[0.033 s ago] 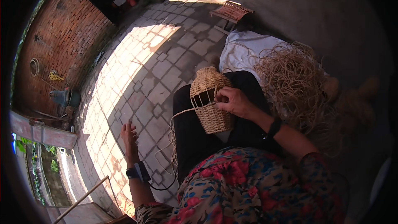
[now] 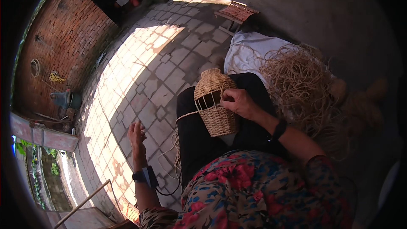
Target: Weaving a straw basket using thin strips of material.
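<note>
While the half-woven basket (image 2: 215,104) rests on the person's dark-clad lap, the right hand (image 2: 238,101) presses on its open ribs, fingers curled and pinching a strand. The left hand (image 2: 136,135) hangs out over the paved floor (image 2: 161,59), fingers loosely spread, gripping nothing visible. A tangled heap of pale cane (image 2: 301,85) lies on white cloth (image 2: 250,53) just beside the lap. Nothing differs from the earlier frame.

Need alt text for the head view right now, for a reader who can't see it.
A person's right hand grips a half-woven wicker basket lying on their dark lap, while the left hand reaches down over the sunlit tiled floor. A tangled heap of pale weaving strands lies on the right, a brick wall on the left.
</note>
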`<state>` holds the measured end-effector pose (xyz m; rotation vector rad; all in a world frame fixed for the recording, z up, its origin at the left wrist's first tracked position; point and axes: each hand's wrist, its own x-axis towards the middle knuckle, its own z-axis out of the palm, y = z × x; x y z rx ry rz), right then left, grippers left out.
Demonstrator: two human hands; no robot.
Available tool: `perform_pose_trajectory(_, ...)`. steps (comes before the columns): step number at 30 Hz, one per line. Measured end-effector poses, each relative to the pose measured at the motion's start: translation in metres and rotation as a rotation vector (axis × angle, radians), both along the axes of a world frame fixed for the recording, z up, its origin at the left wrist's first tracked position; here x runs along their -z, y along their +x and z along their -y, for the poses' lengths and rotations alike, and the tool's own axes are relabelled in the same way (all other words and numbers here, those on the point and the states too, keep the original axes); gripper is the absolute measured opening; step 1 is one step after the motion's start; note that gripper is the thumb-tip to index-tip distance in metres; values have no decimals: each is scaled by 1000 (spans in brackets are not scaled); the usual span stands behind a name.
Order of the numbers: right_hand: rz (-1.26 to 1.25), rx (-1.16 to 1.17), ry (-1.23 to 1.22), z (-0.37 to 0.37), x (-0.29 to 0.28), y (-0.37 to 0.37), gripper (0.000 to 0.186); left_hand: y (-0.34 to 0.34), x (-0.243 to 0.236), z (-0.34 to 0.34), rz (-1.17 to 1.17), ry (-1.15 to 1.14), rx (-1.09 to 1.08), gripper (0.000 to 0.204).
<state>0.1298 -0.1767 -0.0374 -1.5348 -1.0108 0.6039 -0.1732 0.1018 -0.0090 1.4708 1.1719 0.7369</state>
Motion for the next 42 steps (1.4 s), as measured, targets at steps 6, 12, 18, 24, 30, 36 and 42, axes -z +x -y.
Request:
perform_pose_trajectory(6, -148, -115, 66, 2, -25, 8, 11, 124, -10, 122, -157, 339, 647, 30)
perform_pose_trajectory(12, -357, -185, 126, 9, -37, 11, 11, 164, 6, 154, -69, 437, 813, 27)
perform_pose_trajectory(18, 141, 30, -22, 16, -5, 20, 12, 148, 8, 153, -160, 547, 512, 20)
perform_pose_trajectory(24, 405, -34, -8, 11, 8, 19, 17, 146, 13, 154, -155, 633, 470, 17)
perform_pose_trajectory(30, 396, 56, 98, 8, -8, 5, 14, 140, 8, 148, -285, 664, 446, 17)
perform_pose_trajectory(36, 470, 16, 115, 8, -3, 4, 13, 139, 6, 139, -240, 527, 501, 18)
perform_pose_trajectory(42, 599, -47, 135, -8, -12, -14, 11, 135, 2, 116, -305, 791, 593, 23)
